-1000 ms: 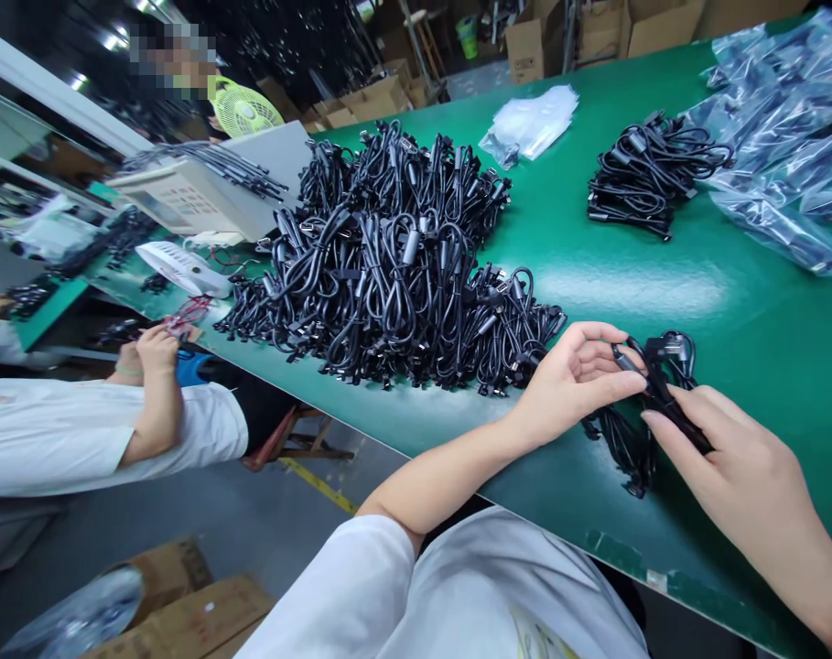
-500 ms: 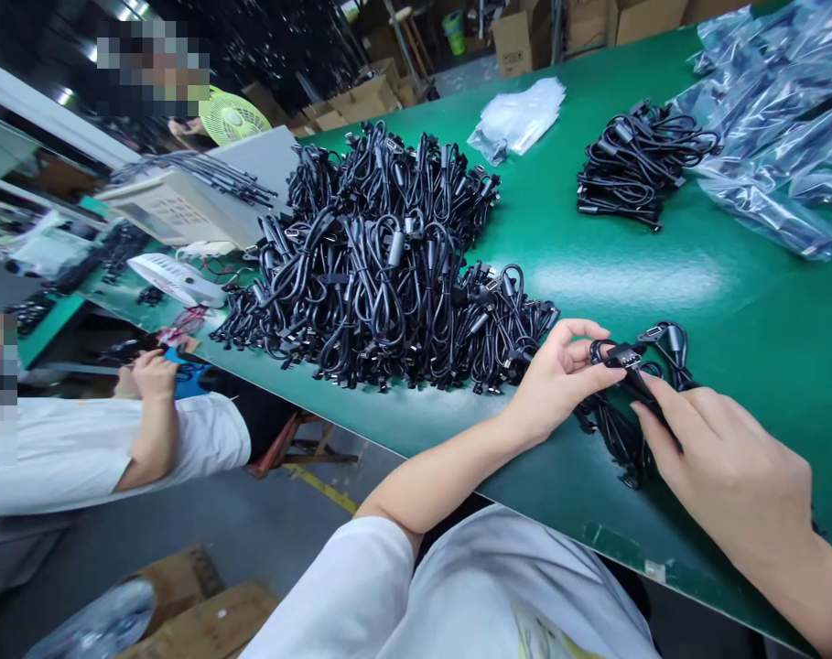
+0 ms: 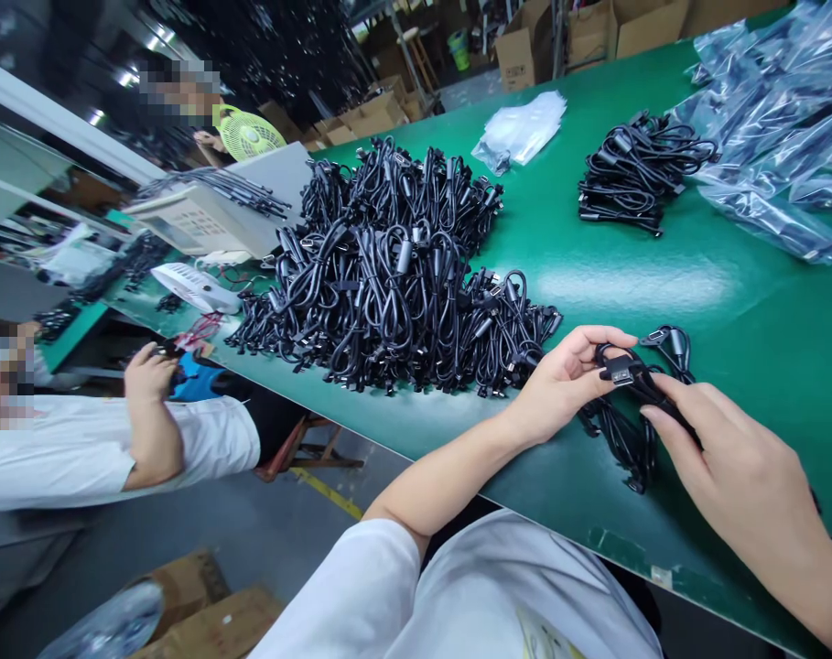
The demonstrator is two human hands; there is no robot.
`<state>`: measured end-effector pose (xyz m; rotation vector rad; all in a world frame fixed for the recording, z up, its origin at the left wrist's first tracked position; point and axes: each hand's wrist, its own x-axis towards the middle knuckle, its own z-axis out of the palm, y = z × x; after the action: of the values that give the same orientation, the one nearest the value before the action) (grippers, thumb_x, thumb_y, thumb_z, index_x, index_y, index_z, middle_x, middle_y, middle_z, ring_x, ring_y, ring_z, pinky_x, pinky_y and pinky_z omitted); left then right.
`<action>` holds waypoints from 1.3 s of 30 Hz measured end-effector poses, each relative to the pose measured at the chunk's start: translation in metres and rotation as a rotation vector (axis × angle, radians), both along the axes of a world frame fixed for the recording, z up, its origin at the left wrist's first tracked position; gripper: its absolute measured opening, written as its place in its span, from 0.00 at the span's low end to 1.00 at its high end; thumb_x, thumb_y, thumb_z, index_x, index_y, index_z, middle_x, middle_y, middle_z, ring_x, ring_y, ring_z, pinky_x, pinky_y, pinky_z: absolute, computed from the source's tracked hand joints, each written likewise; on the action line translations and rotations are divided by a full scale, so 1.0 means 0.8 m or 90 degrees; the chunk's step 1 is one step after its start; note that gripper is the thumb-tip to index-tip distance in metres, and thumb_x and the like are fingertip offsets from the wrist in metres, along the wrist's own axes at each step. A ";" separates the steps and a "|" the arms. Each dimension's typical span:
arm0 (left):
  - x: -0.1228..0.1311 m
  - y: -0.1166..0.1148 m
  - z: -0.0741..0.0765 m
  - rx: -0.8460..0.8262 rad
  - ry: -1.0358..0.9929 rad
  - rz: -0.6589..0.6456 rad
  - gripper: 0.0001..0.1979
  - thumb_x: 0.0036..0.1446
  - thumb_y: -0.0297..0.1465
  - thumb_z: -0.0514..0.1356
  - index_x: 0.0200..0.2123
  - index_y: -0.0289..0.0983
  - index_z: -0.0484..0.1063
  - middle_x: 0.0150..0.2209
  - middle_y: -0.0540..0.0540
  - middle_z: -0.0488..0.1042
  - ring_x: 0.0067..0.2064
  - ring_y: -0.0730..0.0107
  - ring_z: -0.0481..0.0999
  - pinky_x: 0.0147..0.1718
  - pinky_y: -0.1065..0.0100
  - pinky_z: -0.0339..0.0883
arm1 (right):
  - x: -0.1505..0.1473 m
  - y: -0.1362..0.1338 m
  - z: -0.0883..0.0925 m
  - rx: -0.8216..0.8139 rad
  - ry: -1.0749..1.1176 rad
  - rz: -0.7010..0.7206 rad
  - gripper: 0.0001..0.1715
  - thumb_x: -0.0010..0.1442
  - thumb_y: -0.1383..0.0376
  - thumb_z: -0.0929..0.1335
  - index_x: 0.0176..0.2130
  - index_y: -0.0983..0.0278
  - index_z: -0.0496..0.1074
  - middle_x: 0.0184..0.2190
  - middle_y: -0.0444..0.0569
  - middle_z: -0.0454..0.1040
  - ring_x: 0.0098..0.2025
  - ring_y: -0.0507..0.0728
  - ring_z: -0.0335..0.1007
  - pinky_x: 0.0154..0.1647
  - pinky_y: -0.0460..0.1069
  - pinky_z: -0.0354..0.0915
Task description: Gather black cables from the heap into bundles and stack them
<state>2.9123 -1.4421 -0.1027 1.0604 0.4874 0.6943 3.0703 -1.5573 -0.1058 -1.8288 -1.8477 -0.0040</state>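
Observation:
Between my hands is a coiled black cable (image 3: 643, 382), its flat connector end facing up. My left hand (image 3: 572, 373) is closed around the coil's near-left part, thumb beside the connector. My right hand (image 3: 728, 448) pinches the bundled cable from the right. Below the held cable, more black cables (image 3: 625, 447) lie on the green table, partly hidden by my hands. Just behind, a cable loop with a connector (image 3: 673, 345) shows; whether it belongs to the held cable I cannot tell.
A large heap of bundled black cables (image 3: 394, 284) covers the table's left. A smaller cable pile (image 3: 635, 169), clear plastic bags (image 3: 522, 128) and filled bags (image 3: 772, 137) lie farther back. A beige machine (image 3: 202, 220) stands behind the heap. A co-worker's hand (image 3: 151, 371) is at the left.
My view has shifted slightly, so the scene sits a little farther right and lower. The held connector has tilted and lowered a little between my hands. The co-worker's arm at left has moved.

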 end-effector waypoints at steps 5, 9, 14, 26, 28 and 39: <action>0.001 0.001 -0.002 0.002 -0.027 -0.009 0.19 0.54 0.35 0.68 0.48 0.40 0.70 0.40 0.47 0.72 0.44 0.70 0.72 0.51 0.65 0.63 | -0.001 -0.001 -0.002 0.001 -0.011 -0.006 0.20 0.69 0.58 0.62 0.57 0.61 0.67 0.36 0.48 0.75 0.34 0.58 0.73 0.32 0.50 0.60; 0.001 0.001 0.000 0.001 -0.024 -0.004 0.19 0.53 0.35 0.68 0.47 0.39 0.70 0.40 0.47 0.72 0.44 0.71 0.72 0.51 0.66 0.63 | 0.002 -0.001 -0.007 -0.025 0.024 -0.006 0.21 0.69 0.56 0.61 0.57 0.60 0.67 0.42 0.50 0.77 0.38 0.59 0.75 0.33 0.51 0.62; 0.000 -0.003 0.005 0.048 -0.034 -0.054 0.18 0.56 0.36 0.66 0.49 0.38 0.70 0.39 0.47 0.70 0.41 0.73 0.71 0.47 0.67 0.65 | 0.010 0.001 0.003 -0.269 0.280 -0.004 0.25 0.67 0.47 0.60 0.51 0.58 0.71 0.46 0.51 0.78 0.46 0.62 0.75 0.42 0.54 0.68; 0.004 -0.030 0.004 0.092 0.141 -0.128 0.20 0.54 0.39 0.67 0.45 0.36 0.67 0.38 0.46 0.73 0.38 0.74 0.72 0.42 0.67 0.67 | 0.016 0.026 0.032 0.030 1.124 -0.095 0.04 0.62 0.62 0.70 0.37 0.60 0.75 0.43 0.42 0.74 0.50 0.51 0.75 0.56 0.46 0.71; 0.005 -0.037 0.004 0.084 0.165 -0.194 0.20 0.52 0.40 0.68 0.43 0.35 0.67 0.36 0.46 0.75 0.36 0.73 0.74 0.41 0.67 0.67 | 0.016 0.027 0.033 0.066 1.132 -0.082 0.02 0.62 0.64 0.70 0.37 0.60 0.74 0.43 0.41 0.73 0.51 0.51 0.75 0.57 0.46 0.71; 0.008 -0.031 -0.006 -0.098 0.090 -0.266 0.24 0.59 0.49 0.59 0.41 0.31 0.71 0.30 0.46 0.75 0.29 0.76 0.74 0.32 0.71 0.69 | 0.021 0.020 0.033 0.031 1.109 -0.116 0.07 0.58 0.63 0.74 0.36 0.61 0.73 0.41 0.42 0.74 0.39 0.47 0.76 0.44 0.40 0.75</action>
<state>2.9189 -1.4670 -0.1079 1.0272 0.4145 0.2100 3.0872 -1.5413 -0.0795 -1.0744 -0.3996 1.0678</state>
